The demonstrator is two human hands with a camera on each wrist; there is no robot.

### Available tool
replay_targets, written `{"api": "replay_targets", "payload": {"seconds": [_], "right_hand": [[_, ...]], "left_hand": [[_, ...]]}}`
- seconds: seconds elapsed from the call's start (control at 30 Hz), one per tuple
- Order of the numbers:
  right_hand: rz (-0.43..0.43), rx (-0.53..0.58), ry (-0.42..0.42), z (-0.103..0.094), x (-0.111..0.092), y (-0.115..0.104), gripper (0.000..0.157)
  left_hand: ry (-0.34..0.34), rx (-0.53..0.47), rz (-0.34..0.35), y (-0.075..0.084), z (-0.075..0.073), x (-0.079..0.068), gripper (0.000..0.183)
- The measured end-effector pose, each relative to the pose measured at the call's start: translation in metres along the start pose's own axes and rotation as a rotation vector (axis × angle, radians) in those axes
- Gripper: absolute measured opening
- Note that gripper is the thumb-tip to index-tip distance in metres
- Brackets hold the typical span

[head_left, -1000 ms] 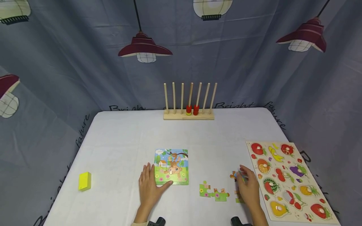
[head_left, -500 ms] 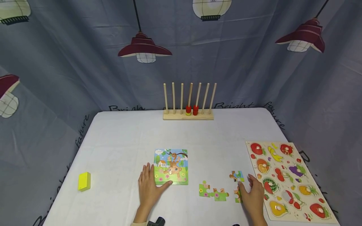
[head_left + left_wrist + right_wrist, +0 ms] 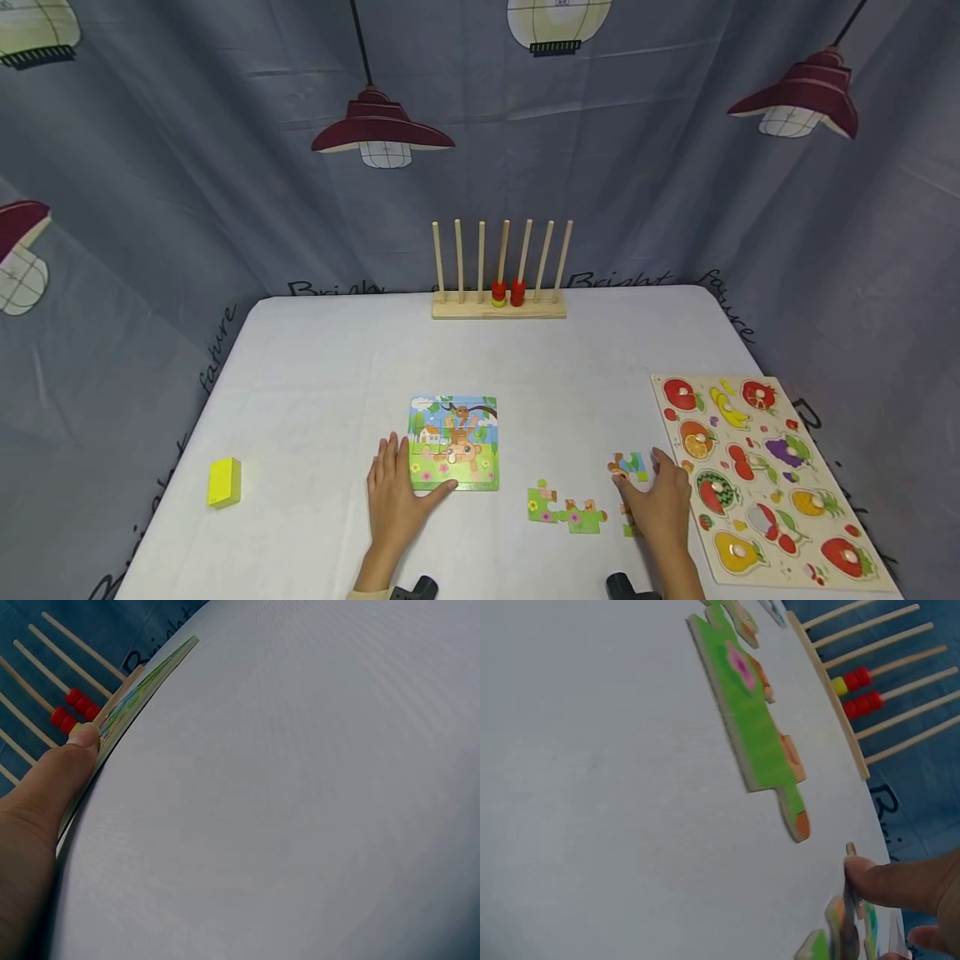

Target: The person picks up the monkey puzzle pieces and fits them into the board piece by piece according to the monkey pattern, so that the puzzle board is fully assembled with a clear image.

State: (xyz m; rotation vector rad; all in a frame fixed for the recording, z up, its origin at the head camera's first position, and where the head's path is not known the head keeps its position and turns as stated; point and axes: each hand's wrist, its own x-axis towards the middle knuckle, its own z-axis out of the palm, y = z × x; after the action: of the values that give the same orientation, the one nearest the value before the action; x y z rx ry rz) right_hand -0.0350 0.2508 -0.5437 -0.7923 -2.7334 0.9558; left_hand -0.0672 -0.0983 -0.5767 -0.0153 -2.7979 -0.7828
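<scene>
A monkey jigsaw puzzle (image 3: 453, 442) lies as a square left of the table's middle. My left hand (image 3: 397, 500) rests beside it, fingers straight along its left edge and thumb on its front edge, as the left wrist view also shows. My right hand (image 3: 660, 508) holds a brown and blue puzzle piece (image 3: 630, 467) between thumb and fingers. In the right wrist view the thumb (image 3: 900, 881) presses on a piece's edge. Another puzzle piece (image 3: 627, 525) lies partly hidden under this hand. Two joined green pieces (image 3: 570, 517) lie between the hands.
A fruit board (image 3: 772, 483) lies at the right, close beside my right hand. At the back stands a wooden rack of pegs (image 3: 498, 308) with red and yellow beads. A yellow block (image 3: 225, 482) is at the far left of the white table (image 3: 322, 367).
My right hand first drew back to the right, uncovering the brown and blue piece, then moved left and forward again, thumb and fingers now at that piece. The left hand has stayed still.
</scene>
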Motion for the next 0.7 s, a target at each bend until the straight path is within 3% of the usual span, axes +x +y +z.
{"api": "replay_targets", "payload": {"seconds": [0.27,0.7], "right_hand": [[-0.030,0.005,-0.061,-0.005,0.010,-0.005,0.080],[-0.024,-0.024,-0.229,-0.013,0.024,-0.006,0.085]], "left_hand": [[0.008,0.001,0.009,0.000,0.000,0.001,0.106],[0.006,0.001,0.002,-0.001,0.000,0.000,0.106]]}}
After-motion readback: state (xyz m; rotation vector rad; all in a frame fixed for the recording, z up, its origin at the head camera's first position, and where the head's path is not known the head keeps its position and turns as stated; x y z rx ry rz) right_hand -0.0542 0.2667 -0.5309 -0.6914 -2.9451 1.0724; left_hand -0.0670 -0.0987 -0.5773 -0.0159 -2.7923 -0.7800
